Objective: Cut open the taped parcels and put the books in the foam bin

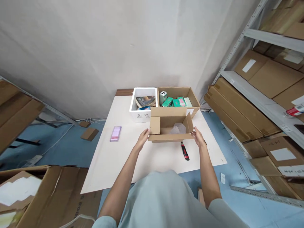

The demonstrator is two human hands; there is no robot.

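Note:
An open cardboard box (171,137) with its flaps out is between my two hands, near the middle of the white-topped table. Inside it lies a clear, crumpled-looking plastic item (178,128); its kind I cannot make out. My left hand (143,138) grips the box's left end, fingers at the corner. At the right end, my right hand (198,137) holds the side near a raised flap. Just in front of the box, a red and black utility knife (185,152) rests on the table (133,158).
Behind stand a white foam box (140,116) with books and a larger carton (193,101) of green and white small boxes. A blurred pink packet (116,133) lies to the left. Metal shelves (256,84) with cartons rise at right; a big carton (64,180) sits lower left.

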